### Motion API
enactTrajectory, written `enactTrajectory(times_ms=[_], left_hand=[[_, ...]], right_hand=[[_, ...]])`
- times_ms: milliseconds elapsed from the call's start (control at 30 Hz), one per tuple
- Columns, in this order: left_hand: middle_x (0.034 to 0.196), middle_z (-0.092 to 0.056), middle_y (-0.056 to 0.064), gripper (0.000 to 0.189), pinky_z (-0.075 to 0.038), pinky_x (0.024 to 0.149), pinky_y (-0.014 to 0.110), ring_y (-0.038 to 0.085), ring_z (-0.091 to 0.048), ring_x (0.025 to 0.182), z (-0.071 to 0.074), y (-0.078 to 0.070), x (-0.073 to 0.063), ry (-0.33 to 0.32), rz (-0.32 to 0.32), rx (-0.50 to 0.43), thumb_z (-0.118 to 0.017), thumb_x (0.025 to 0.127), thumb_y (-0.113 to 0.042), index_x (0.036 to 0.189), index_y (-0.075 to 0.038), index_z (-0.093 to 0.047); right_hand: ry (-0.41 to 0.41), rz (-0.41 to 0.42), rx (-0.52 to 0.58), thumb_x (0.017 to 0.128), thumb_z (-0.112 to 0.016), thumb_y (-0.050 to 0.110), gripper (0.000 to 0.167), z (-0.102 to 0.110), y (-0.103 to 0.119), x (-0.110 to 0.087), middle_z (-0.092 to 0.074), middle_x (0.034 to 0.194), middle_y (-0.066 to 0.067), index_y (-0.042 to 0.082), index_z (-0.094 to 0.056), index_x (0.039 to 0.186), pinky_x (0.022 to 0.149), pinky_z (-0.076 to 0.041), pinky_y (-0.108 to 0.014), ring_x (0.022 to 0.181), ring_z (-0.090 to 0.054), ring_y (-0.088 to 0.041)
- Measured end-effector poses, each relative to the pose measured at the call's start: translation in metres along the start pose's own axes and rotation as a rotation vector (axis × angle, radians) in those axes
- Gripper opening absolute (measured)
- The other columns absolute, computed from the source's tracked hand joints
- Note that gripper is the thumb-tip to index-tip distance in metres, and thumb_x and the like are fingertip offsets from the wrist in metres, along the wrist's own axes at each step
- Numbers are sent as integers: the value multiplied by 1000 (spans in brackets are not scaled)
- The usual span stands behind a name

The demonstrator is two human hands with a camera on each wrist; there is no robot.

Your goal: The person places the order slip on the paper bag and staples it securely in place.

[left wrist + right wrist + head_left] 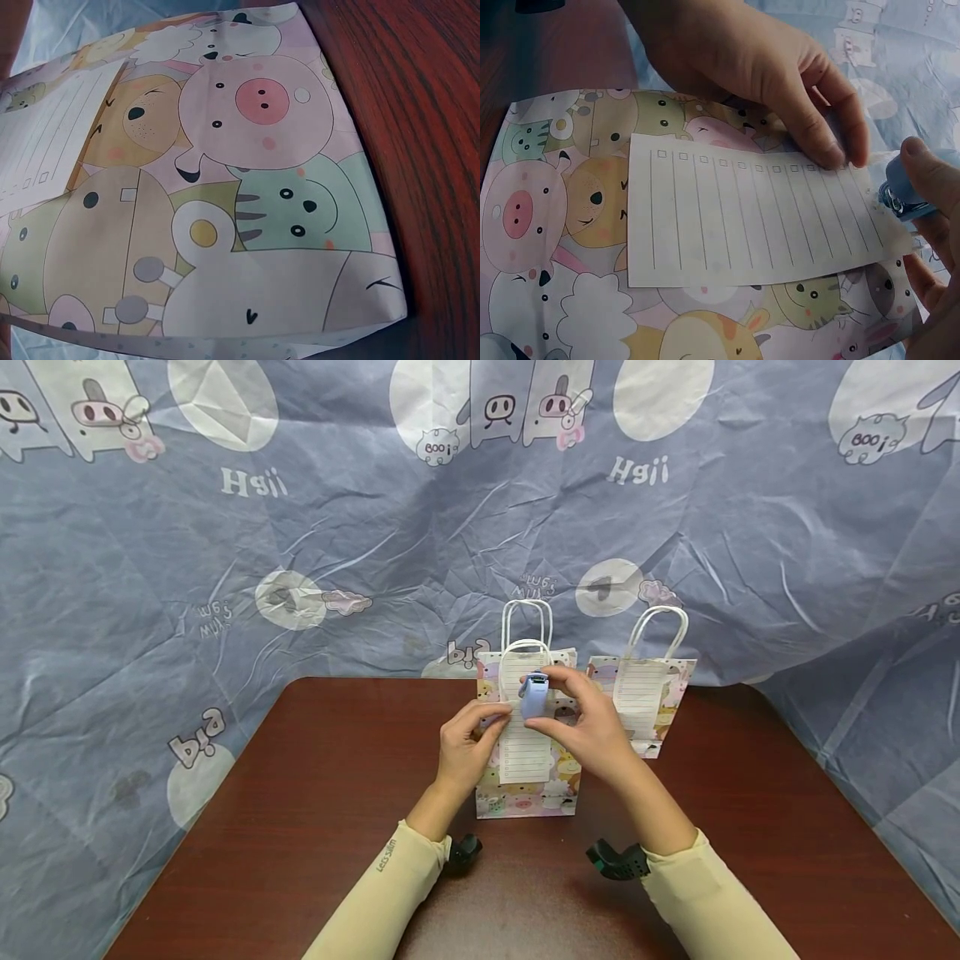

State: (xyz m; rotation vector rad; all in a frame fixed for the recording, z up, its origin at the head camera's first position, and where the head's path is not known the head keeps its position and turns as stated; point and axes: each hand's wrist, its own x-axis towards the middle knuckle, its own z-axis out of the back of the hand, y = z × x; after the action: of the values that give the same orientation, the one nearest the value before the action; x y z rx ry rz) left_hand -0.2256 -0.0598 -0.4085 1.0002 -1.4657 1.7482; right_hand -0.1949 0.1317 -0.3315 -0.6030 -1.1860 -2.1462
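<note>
A small light-blue stapler (pixel 534 695) is gripped between the thumb and fingers of my right hand (pixel 596 731). It sits at the top end of a lined checklist sheet (pixel 525 756), which lies against the front of a paper gift bag (pixel 525 802) printed with cartoon animals. My left hand (pixel 467 745) pinches the sheet's left edge near the top, its thumb on the paper. In the right wrist view the stapler (pixel 907 184) is at the paper's (pixel 727 217) end; whether its jaws enclose the edge is unclear. The left wrist view shows mostly the bag's animal print (pixel 255 217).
A second gift bag (pixel 675 693) with a similar lined sheet stands to the right, its white handle upright. Both bags are on a dark reddish-brown table (pixel 337 777). Behind it hangs a blue-grey cartoon cloth (pixel 375 552). Black bands are on both wrists.
</note>
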Motion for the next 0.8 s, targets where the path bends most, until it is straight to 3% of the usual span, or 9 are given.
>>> enactTrajectory(times_ms=[200, 567, 800], left_hand=[[85, -70, 14, 16, -35, 43, 20, 14, -41, 49, -1, 0, 1, -5, -19, 10, -74, 84, 4, 98, -3, -75], [89, -72, 11, 15, -35, 45, 16, 12, -44, 50, 0, -2, 0, 6, -22, 5, -73, 88, 1, 101, -5, -75], [87, -72, 9, 14, -35, 45, 16, 12, -42, 49, 0, 0, 0, 7, -22, 14, -73, 88, 0, 100, -6, -75]], right_hand=[[22, -12, -67, 75, -87, 11, 65, -1, 3, 3, -68, 122, -13, 7, -57, 133, 95, -50, -48, 119, -62, -30], [36, -11, -234, 74, -89, 21, 67, -4, 1, 5, -70, 119, -13, 7, -58, 132, 99, -41, -52, 114, -61, -32], [81, -15, -260, 76, -88, 23, 67, -2, 3, 6, -72, 116, -13, 8, -55, 132, 103, -38, -53, 113, -63, -32]])
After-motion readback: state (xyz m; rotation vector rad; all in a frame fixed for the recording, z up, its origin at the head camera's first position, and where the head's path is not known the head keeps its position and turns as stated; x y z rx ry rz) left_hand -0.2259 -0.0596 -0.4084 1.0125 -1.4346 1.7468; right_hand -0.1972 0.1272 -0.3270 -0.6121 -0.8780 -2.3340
